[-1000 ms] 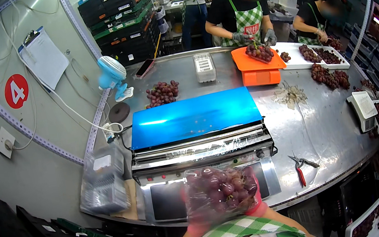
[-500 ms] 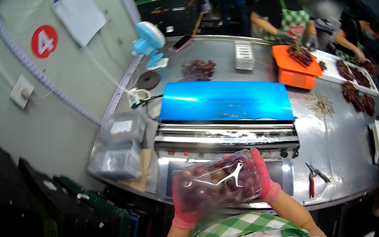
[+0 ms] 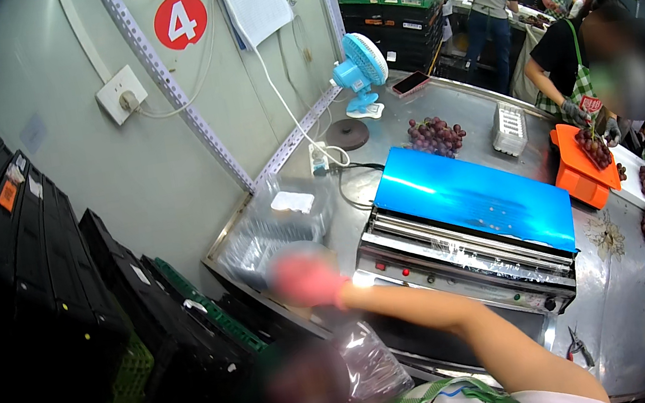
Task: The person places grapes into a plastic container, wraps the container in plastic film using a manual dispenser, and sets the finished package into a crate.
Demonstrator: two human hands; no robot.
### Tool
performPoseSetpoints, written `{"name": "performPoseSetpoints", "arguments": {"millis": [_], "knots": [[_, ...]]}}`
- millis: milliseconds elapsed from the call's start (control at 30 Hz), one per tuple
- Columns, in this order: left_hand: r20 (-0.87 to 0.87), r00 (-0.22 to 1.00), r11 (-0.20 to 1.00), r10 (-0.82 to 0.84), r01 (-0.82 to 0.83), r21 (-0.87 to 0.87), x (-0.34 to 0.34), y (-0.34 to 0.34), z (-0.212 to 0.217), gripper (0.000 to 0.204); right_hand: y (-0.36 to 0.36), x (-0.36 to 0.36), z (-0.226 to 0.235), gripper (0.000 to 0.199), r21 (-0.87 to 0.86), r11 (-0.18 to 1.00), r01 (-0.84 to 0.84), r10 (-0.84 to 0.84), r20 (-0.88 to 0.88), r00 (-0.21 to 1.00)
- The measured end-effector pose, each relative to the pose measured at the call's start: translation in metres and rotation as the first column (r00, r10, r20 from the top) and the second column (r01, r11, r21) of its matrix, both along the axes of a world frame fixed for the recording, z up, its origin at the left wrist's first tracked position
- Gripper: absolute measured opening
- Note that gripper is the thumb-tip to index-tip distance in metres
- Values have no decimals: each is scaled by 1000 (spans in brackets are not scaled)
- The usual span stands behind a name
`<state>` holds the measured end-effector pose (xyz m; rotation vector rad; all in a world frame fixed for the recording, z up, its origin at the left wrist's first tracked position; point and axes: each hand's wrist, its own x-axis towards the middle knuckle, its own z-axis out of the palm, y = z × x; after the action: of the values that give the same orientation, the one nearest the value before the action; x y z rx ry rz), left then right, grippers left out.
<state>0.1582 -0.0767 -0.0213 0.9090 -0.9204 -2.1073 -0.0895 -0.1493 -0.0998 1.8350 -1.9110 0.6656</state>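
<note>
My left hand (image 3: 310, 389), in a pink glove and blurred by motion, is low in front of me, holding a film-wrapped tray of dark grapes (image 3: 369, 363). My right hand (image 3: 305, 278), also in a pink glove and blurred, is stretched out to the left over the near-left corner of the steel table (image 3: 380, 137). It is right next to a stack of clear plastic trays (image 3: 276, 226). The blur hides its fingers.
A film-wrapping machine with a blue top (image 3: 470, 199) stands mid-table. Behind it are loose grapes (image 3: 434, 135), a blue fan (image 3: 359, 69) and a power strip (image 3: 319, 160). Black crates (image 3: 57, 286) are stacked at left. A co-worker handles grapes on an orange scale (image 3: 584, 173). Scissors (image 3: 578, 347) lie at right.
The view has swung left toward the wall and crates. My right hand has left the wrapped grape tray and reached out left, while the tray has dropped low in my left hand.
</note>
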Motion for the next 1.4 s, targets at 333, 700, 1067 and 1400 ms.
{"name": "performPoseSetpoints", "arguments": {"millis": [333, 700, 1067, 1400], "knots": [[143, 990, 991, 19, -37, 128, 28, -1, -20, 42, -17, -23, 14, 26, 377, 922, -86, -234, 720, 653], [129, 978, 987, -163, 162, 18, -1, -29, -9, 44, 76, -69, 165, 9, -685, 728, 3, 682, 724, -97], [22, 815, 793, -579, 569, -218, -100, -30, 9, 46, 372, 42, 176, 19, 139, 790, 597, -594, -66, 802], [241, 497, 268, -834, 745, -611, -171, 47, -7, 48, 424, 131, 98, 29, 436, 722, 537, -669, 245, 701]]}}
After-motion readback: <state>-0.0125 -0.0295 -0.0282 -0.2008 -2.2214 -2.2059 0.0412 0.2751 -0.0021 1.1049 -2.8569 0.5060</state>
